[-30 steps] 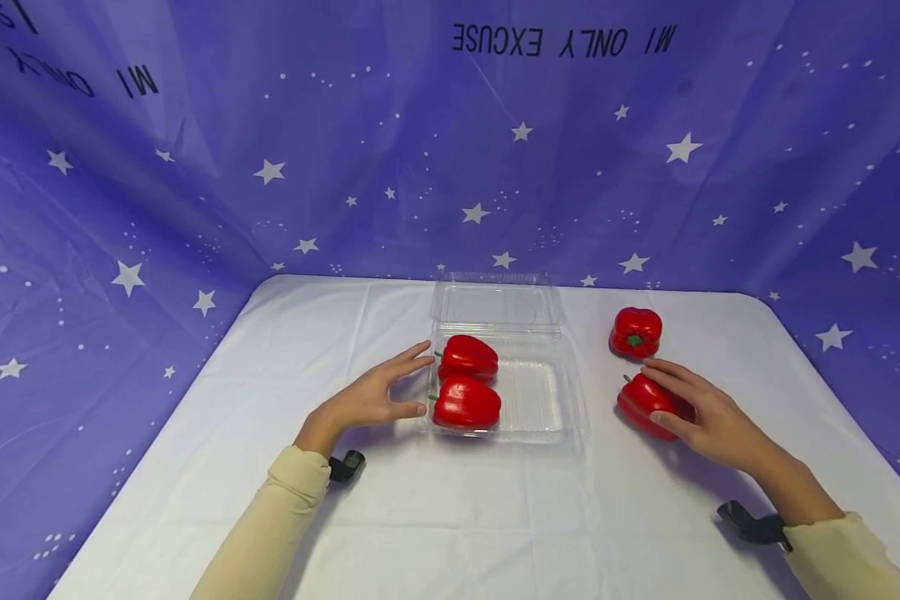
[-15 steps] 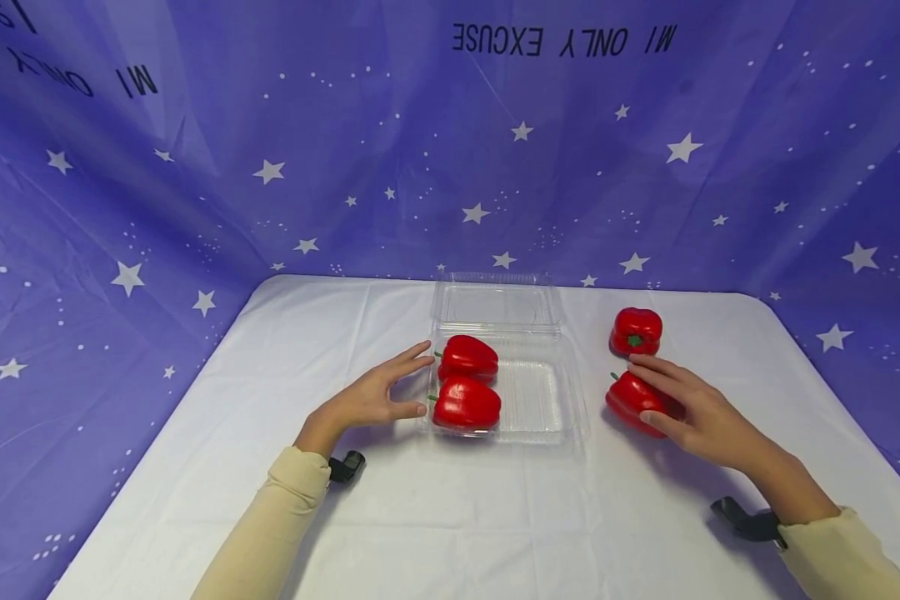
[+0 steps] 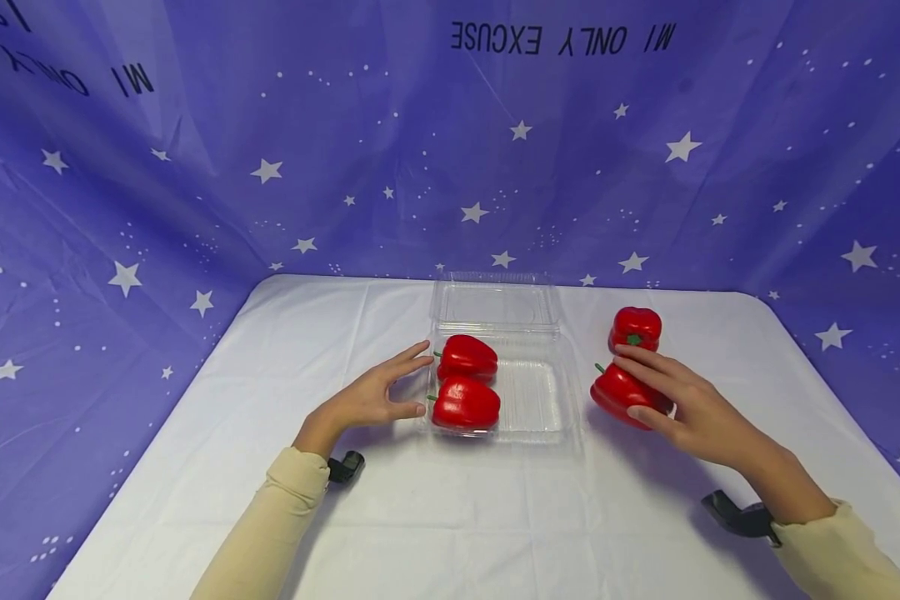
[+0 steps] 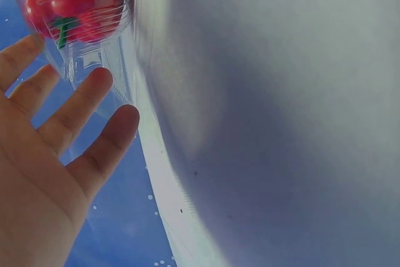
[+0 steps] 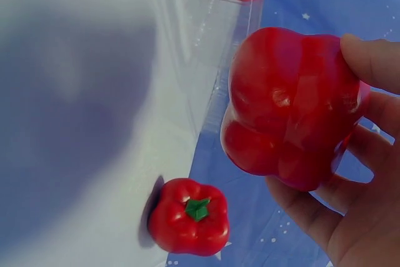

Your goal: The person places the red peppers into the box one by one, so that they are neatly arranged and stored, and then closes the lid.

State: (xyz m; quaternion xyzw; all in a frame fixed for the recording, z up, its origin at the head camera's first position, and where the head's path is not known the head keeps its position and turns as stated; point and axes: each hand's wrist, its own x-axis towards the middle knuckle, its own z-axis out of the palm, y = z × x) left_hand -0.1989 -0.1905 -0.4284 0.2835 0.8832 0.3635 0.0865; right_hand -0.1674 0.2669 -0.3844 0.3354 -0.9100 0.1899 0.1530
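Observation:
My right hand grips a red bell pepper between thumb and fingers, above the cloth to the right of a clear plastic clamshell box. The box lies with its lid folded back. Inside, along its left side, are two red bell peppers: a rear one and a front one, stems pointing left. My left hand stays beside the box's left edge, fingers spread and holding nothing; whether the fingertips touch the plastic I cannot tell. Another bell pepper stands on the cloth beyond my right hand.
A white cloth covers the table. Behind it and at the sides hangs a blue-purple curtain with white stars and lettering. A black wrist mount sits under the right wrist, another mount under the left.
My right hand has carried the gripped bell pepper leftward, nearer the box, and slightly away from me. The left hand, the box and the other peppers have stayed in place.

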